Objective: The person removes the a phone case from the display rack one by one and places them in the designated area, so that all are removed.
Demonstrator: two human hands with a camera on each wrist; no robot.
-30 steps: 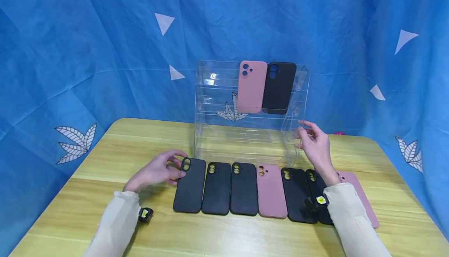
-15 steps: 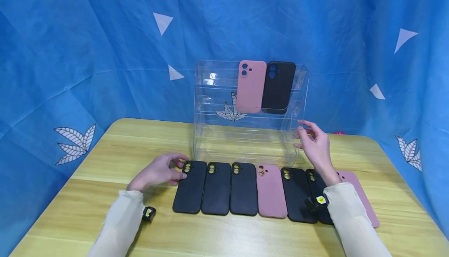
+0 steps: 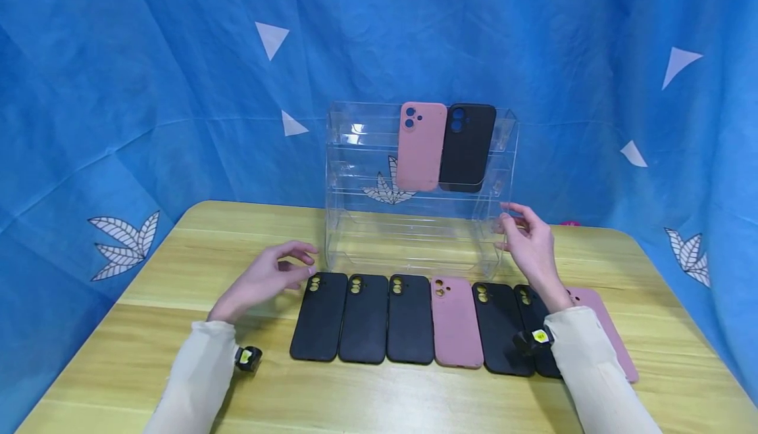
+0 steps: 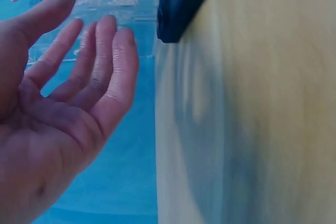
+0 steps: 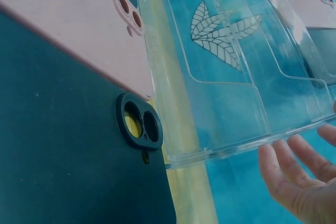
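My left hand (image 3: 266,276) hovers by the top of the leftmost black phone case (image 3: 320,319), fingers loosely bent and holding nothing; in the left wrist view the palm (image 4: 58,124) shows bare. On the table that case leads a row of black and pink phone cases, including a pink phone case (image 3: 456,322) mid-row. My right hand (image 3: 531,246) is at the right side of a clear acrylic display rack (image 3: 408,227), its relaxed fingertips (image 5: 266,153) at the side panel. Upper in the rack lean a pink phone case (image 3: 422,148) and a black phone case (image 3: 468,148).
The wooden table (image 3: 379,401) has rounded back corners. Behind it hangs a blue curtain (image 3: 207,59) with leaf and triangle prints. My right forearm (image 3: 592,361) passes over the right end of the row, partly covering a black case and a pink phone case (image 3: 606,329).
My left hand first lowers the tilted top of the leftmost black phone case flat, then lets go and lifts slightly up from it. The right hand stays at the rack.
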